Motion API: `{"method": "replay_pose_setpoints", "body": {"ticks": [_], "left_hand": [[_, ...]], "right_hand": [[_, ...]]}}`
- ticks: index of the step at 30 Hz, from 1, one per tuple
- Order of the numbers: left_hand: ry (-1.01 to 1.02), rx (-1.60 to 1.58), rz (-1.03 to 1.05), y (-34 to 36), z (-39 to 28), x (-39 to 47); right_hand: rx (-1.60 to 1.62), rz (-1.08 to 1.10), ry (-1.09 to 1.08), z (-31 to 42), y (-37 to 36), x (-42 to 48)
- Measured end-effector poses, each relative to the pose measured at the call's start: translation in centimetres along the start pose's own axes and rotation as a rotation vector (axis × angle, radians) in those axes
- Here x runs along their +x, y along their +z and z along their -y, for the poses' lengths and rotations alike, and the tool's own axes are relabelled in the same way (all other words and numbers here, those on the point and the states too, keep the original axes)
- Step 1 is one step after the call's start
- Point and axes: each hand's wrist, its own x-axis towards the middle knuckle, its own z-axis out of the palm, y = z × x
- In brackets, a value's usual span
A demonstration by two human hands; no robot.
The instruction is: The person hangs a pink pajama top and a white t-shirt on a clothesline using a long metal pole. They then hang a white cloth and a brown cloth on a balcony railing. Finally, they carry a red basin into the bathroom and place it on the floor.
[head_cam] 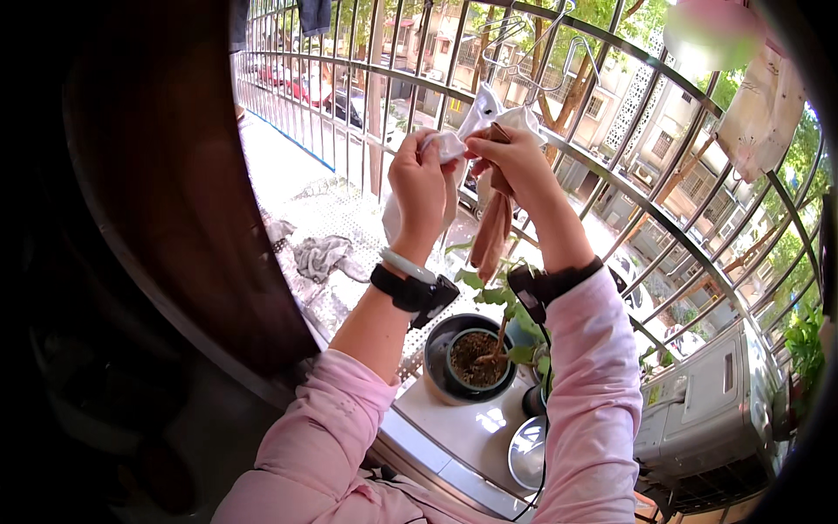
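My left hand [419, 187] grips a bunched white cloth [445, 147], possibly a sock, and its pale lower part hangs behind the wrist. Close beside it, my right hand [517, 160] holds a limp brown fabric piece [492, 236] that dangles below the fingers. The right fingertips meet the edge of the white cloth; whether they pinch it cannot be told. Just beyond both hands, white fabric [484, 110] with a small dark spot hangs below wire hangers [540, 82]. How it is attached is hidden.
Metal window bars [419, 82] curve around the ledge. A potted plant [471, 360], a metal bowl [527, 452] and an air-conditioner unit [707, 406] stand below. A crumpled grey rag [324, 259] lies left on the perforated sheet. A pale patterned cloth [763, 114] hangs at right.
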Motion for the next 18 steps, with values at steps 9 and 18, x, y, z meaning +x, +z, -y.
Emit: {"method": "replay_pose_setpoints", "body": {"ticks": [9,18], "left_hand": [[-0.043,-0.111,-0.095,3.1,2.1,3.8],[0.638,0.739,-0.058,3.4,3.9,8.3]], "right_hand": [[-0.232,-0.239,-0.219,5.7,-10.7,8.0],[-0.496,-0.253,-0.141,2.3,-15.8,6.3]]}}
